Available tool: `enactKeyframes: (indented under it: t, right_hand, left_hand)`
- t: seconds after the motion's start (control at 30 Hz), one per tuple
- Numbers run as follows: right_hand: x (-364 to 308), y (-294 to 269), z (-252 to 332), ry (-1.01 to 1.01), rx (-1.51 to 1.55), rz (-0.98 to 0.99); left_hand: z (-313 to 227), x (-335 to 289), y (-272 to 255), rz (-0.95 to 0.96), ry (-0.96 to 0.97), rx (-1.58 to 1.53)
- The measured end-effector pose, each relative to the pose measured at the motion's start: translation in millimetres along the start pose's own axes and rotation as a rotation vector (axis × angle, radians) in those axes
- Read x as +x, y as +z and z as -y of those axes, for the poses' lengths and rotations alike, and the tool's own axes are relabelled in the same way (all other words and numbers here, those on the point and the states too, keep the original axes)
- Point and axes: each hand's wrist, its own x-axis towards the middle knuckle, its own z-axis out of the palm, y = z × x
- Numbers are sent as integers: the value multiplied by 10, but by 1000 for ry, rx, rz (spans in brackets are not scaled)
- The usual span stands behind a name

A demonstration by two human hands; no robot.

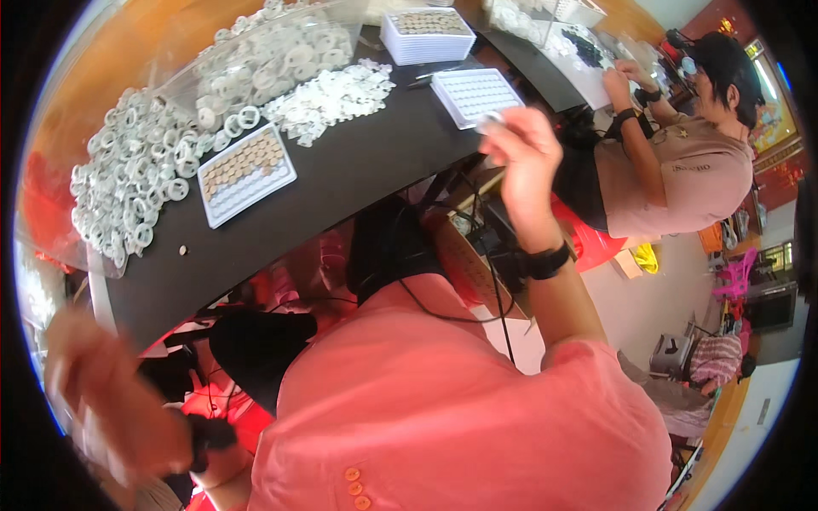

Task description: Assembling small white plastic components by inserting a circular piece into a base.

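My right hand (527, 157) is raised over the near edge of the white tray with rows of small wells (477, 94). Its fingertips pinch a small whitish piece (490, 119), too blurred to name. My left hand (111, 396) is at the lower left, off the table's edge, and motion smears its fingers. A second white tray (223, 207), partly filled with small round tan discs (243, 166), lies left of centre. One loose disc (183, 250) rests on the dark table nearby.
Translucent rings (136, 170) are heaped at the left, in front of a clear bin of rings (273, 68). Small white pieces (332, 98) lie beside it. Stacked trays (428, 43) stand farther back on the dark table (358, 162). A co-worker (673, 162) sits at the right.
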Motion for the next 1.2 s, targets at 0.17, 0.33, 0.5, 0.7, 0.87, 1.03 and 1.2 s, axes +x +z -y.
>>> enactKeyframes:
  t: [0.17,0.33,0.5,0.7,0.87,1.03,1.2]
  right_hand:
    - [-175,-994,-770,329,-178,-396]
    - [-460,-1342,-1444,726,-183,-335]
    - [-424,-1254,-1709,819,-160,-298]
    - [-394,-1185,-1560,843,-179,-242]
    - [-375,-1209,-1184,779,-238,-204]
    - [-309,-657,-139,731,-411,545]
    - [-171,171,1111,193,-145,674]
  left_hand:
    - [578,-21,-81,36,50,-84]
    - [759,57,-11,74,105,-174]
    - [702,25,-123,82,115,-213]
    - [704,-96,-199,81,120,-291]
    - [726,-95,-244,74,165,-360]
    - [691,-225,-320,44,187,-415]
    - [754,-403,-325,35,178,-492]
